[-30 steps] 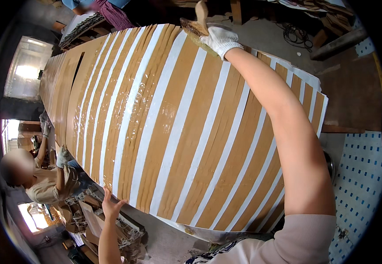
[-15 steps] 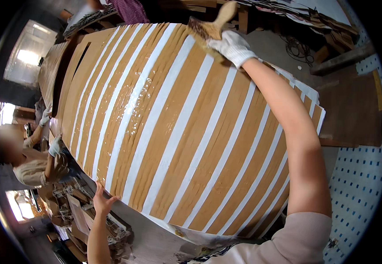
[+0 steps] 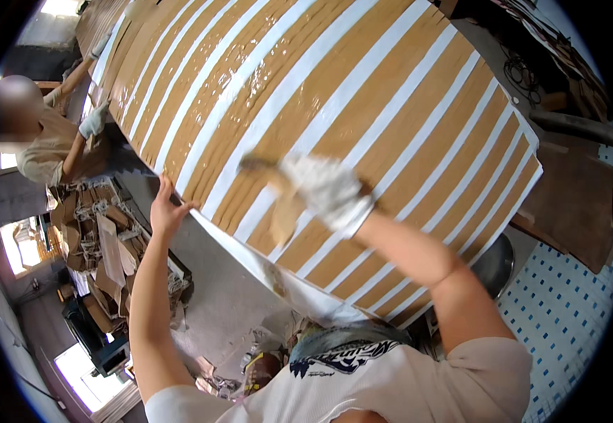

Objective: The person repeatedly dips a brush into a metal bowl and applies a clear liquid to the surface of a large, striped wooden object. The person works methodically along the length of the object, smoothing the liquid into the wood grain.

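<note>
We start with the brush [image 3: 271,185], blurred by motion, which lies on the big curved panel [image 3: 363,120] of brown wood strips and white bands. Its dark head points toward 9 o'clock and its pale handle drops toward 5 o'clock into our right hand [image 3: 326,192], which wears a white glove and is clamped on it. The panel fills the upper half of the view, its long axis running from 11 o'clock down to 4 o'clock, and the brush sits near its lower edge, just left of the view's center. The strips above the brush, toward 12 o'clock, shine wet.

Our left hand [image 3: 165,210] is bare, with fingers spread, and rests against the panel's lower edge at about 9 o'clock from the brush; we cannot tell whether it grips the edge or only steadies it. The 2 hands are apart, and the right is the nearer to the wet strips.

At 10 o'clock a co-worker [image 3: 42,144] in a tan shirt reaches a gloved hand [image 3: 93,121] to the panel's far edge. Below the panel, at 8 o'clock, lies a heap of wood offcuts [image 3: 105,233]. A dark tabletop [image 3: 574,204] sits at 3 o'clock, and a blue-dotted white sheet [image 3: 567,310] at 4 o'clock.

The panel's far end is cut off by the rim, and its support is hidden.
</note>
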Motion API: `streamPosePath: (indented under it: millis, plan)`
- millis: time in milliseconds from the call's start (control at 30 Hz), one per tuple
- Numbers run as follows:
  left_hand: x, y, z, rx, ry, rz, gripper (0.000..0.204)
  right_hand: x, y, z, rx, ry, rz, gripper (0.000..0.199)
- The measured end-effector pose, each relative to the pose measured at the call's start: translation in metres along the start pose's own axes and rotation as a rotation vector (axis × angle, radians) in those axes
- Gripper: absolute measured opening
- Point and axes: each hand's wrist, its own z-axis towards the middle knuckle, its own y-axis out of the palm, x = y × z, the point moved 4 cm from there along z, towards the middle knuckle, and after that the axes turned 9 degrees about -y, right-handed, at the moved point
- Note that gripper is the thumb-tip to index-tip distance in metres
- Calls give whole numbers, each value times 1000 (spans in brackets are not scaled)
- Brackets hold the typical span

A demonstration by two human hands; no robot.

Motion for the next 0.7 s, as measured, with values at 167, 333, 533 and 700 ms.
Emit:
streamPosePath:
  millis: [167, 333, 533, 700]
  plan:
    - [-29, 13, 8, 19, 100, -62, 87, -54, -7, -38, -300, 225, 802, 20]
    - [-1, 3, 1, 42, 128, -55, 72, 51, -43, -38, -163, 607, 168, 55]
    - [6, 4, 1, 33, 102, 5, 68, -143, -1, -91, -80, 220, -70, 36]
    - [5, 4, 2, 5, 66, -34, 67, -144, 5, -96, 54, 362, 638, 24]
